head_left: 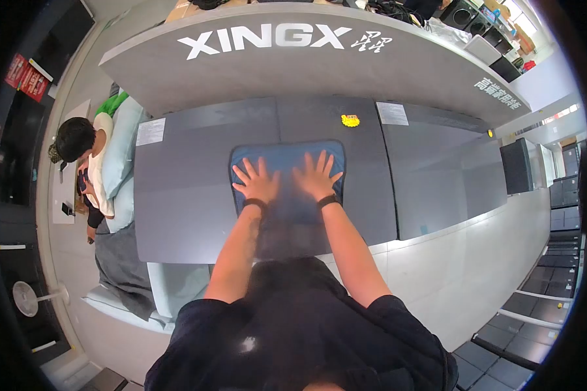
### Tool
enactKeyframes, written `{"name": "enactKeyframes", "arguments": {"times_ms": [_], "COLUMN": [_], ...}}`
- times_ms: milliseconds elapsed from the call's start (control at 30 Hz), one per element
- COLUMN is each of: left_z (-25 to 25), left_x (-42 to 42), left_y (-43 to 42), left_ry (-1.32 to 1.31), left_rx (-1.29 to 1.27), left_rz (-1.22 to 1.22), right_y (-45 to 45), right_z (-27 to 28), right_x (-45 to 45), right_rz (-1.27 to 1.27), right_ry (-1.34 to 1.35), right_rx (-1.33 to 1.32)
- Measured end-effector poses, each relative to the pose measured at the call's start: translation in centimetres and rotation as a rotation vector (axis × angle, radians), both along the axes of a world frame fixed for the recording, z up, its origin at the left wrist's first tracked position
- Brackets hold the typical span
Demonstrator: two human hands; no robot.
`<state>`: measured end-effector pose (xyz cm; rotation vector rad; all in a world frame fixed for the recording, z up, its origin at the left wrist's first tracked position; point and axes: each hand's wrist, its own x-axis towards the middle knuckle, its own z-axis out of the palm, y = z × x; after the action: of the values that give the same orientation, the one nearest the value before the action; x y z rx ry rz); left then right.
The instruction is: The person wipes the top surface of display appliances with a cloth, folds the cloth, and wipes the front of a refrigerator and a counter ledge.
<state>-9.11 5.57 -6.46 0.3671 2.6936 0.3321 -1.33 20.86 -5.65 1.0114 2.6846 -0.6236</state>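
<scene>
A blue cloth (287,154) with a dark border lies spread out on the dark grey tabletop (195,176). On its left half rests my left hand (257,181), palm down with the fingers spread. My right hand (318,176) lies the same way on the right half, fingers apart. Some blur shows around both thumbs, which point towards each other. Each wrist wears a dark band. Neither hand grips anything. The cloth's near edge is partly hidden by my wrists and a blurred patch.
White paper sheets (150,131) and a yellow sticker (350,120) lie on the table. Behind it stands a grey panel lettered XINGX (267,72). At the left, a person (98,163) sits on a light blue sofa (125,163). A fan (26,298) stands lower left.
</scene>
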Motion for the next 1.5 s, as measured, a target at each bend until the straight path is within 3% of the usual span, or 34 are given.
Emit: {"name": "enactKeyframes", "arguments": {"times_ms": [367,667,767,1167,1500], "left_z": [-1.3,-1.8,-1.7,-1.6,-1.4], "left_x": [-6.0,-11.9,-13.7,-18.5,-19.8], "left_y": [6.6,11.0,12.2,13.6,12.7], "left_ry": [0.047,0.010,0.010,0.013,0.026], "left_rx": [0.026,-0.022,-0.009,0.005,-0.040], "left_rz": [0.171,0.224,0.244,0.100,-0.075], "right_y": [2.3,3.6,4.6,7.0,8.6], "right_z": [0.5,-2.6,-4.3,-6.4,-5.1], "right_x": [-7.5,-14.0,-15.9,-19.8,-21.1], "right_rz": [-0.116,-0.191,-0.193,-0.132,-0.084], "right_ry": [0.015,0.132,0.193,0.301,0.341], "right_rx": [-0.041,0.123,0.287,0.443,0.317]}}
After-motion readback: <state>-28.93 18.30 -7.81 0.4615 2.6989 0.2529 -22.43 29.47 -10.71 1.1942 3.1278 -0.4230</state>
